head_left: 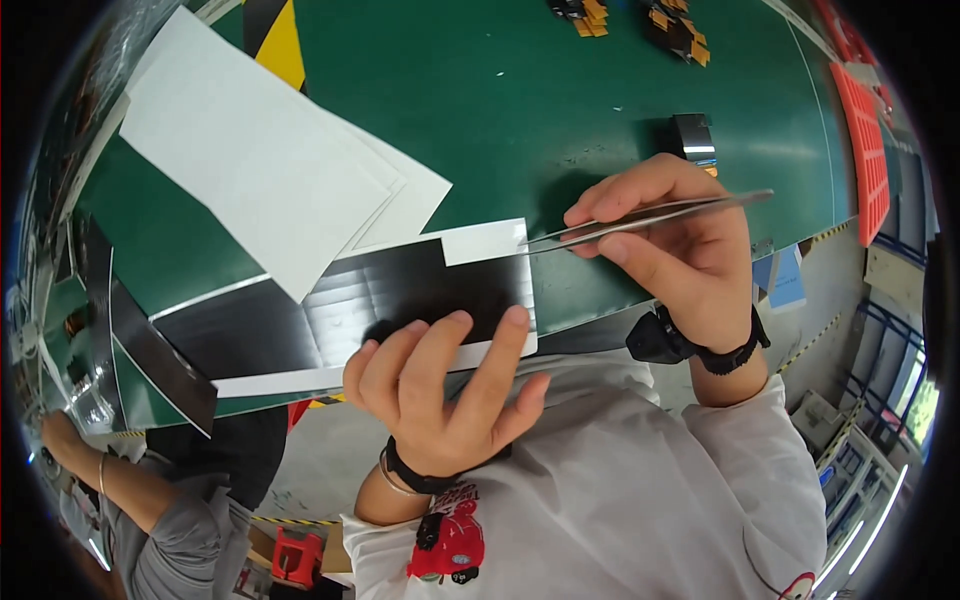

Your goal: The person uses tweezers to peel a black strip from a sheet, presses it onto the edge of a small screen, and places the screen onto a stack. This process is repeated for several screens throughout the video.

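Observation:
A pair of metal tweezers (660,213) is pinched between the thumb and fingers of my right hand (690,240). The tips reach left to the far right corner of a glossy black sheet (400,290) with white borders, where a small white rectangle (485,242) lies on the black. Whether the tips grip its edge is too fine to tell. My left hand (445,390) rests with fingers spread on the near edge of the black sheet. Several white paper sheets (260,150) overlap its far left part.
On the green table (420,80) lie a small black strip piece (693,138) and piles of black-and-orange pieces (680,30). Dark strips (150,340) lie at the left. A red grid tray (862,150) is beyond the right edge. A co-worker's arm (120,480) is at lower left.

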`<act>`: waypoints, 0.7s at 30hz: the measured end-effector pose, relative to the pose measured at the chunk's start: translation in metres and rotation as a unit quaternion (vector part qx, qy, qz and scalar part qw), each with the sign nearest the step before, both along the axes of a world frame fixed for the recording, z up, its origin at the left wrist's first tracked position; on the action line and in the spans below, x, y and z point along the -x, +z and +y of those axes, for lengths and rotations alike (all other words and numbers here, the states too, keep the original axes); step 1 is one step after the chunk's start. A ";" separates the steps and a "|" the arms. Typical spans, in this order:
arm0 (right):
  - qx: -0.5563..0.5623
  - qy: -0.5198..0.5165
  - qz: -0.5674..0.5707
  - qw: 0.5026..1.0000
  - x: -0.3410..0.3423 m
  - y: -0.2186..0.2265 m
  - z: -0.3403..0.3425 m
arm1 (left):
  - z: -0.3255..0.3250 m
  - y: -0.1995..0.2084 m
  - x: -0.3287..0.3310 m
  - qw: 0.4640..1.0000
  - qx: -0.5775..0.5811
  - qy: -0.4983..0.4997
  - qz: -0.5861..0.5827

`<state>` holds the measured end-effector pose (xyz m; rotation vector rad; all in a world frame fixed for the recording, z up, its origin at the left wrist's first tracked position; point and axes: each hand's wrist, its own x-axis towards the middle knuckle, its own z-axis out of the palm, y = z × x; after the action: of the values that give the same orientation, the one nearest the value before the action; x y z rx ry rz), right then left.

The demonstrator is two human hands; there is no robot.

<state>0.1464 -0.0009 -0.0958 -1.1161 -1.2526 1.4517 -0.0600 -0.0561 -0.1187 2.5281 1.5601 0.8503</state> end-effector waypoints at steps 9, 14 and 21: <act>0.014 0.030 0.003 0.999 -0.001 0.002 0.009 | 0.009 -0.007 -0.010 0.999 0.002 0.028 0.025; 0.005 0.052 -0.014 0.999 0.000 0.002 0.015 | 0.011 -0.007 -0.011 1.000 -0.015 0.006 0.023; 0.003 0.006 0.025 1.000 0.006 0.000 0.013 | 0.009 -0.014 -0.011 0.999 -0.037 0.021 0.013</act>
<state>0.1403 0.0121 -0.0957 -1.0713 -1.2242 1.4844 -0.0495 -0.0469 -0.1325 2.5754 1.6246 0.9016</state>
